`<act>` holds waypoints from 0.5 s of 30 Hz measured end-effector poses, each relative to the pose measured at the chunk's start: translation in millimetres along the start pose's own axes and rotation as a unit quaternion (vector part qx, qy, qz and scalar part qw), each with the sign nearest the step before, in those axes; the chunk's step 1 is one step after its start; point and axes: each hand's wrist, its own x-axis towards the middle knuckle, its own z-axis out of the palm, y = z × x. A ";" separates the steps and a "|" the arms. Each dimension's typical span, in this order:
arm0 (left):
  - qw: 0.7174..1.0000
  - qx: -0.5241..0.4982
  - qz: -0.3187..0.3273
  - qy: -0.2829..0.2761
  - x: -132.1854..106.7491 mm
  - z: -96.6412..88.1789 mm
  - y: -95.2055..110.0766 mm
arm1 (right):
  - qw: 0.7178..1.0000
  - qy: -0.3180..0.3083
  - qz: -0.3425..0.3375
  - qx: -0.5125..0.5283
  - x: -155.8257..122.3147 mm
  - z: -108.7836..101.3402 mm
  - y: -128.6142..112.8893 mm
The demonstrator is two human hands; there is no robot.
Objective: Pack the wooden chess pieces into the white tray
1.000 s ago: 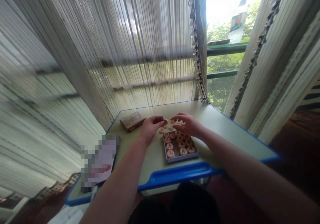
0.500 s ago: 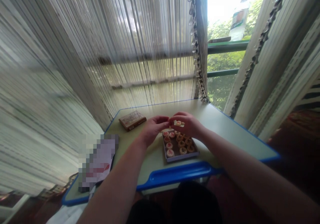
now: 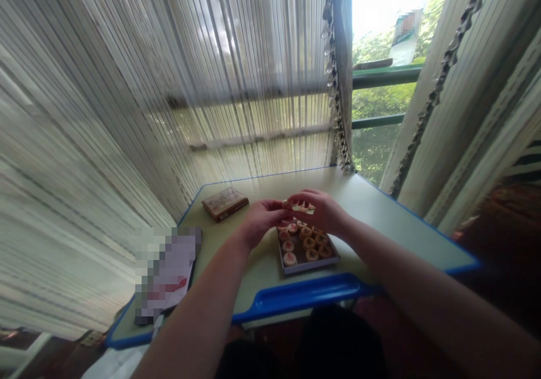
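A shallow grey box with several round wooden chess pieces in it lies on the pale table, near its front edge. Both my hands hover over the box's far end. My right hand is curled around a short row of chess pieces held edge to edge. My left hand meets that row from the left, its fingertips pinched on the row's end. No loose pieces show on the table beyond the hands.
A brown lid or box lies at the table's back left. A blurred paper-like item rests at the left front. A blue tray edge runs along the front. Curtains and a window rail stand behind.
The hands were spread over loose pieces lying on the table; they have since come together and lifted a row of pieces above the box's far end.
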 end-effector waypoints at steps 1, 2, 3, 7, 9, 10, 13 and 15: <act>1.000 0.002 0.000 -0.006 -0.7 0.2 0.3 | 1.000 -0.007 -0.009 -0.001 -0.6 0.6 -0.1; 1.000 0.003 -0.003 -0.014 -1.3 0.6 0.5 | 1.000 -0.010 -0.014 0.001 -1.1 1.1 0.6; 1.000 0.003 -0.007 -0.023 -1.8 1.0 0.7 | 1.000 -0.009 -0.015 0.004 -1.5 1.6 2.1; 0.998 -0.006 -0.025 -0.059 -3.1 3.2 2.0 | 1.000 -0.006 -0.008 0.000 -1.2 0.3 10.4; 0.998 -0.007 -0.024 -0.064 -3.8 3.8 2.9 | 1.000 -0.007 -0.016 -0.014 -0.4 -1.3 11.9; 0.998 -0.004 -0.021 -0.063 -4.3 4.0 3.3 | 0.999 -0.009 -0.024 -0.024 -0.1 -1.9 11.4; 0.998 0.019 -0.011 -0.061 -5.6 3.8 3.8 | 0.997 -0.004 -0.050 -0.057 0.9 -2.9 6.7; 0.997 0.059 -0.001 -0.049 -5.9 3.0 3.5 | 0.996 0.010 -0.055 -0.071 1.3 -3.1 3.8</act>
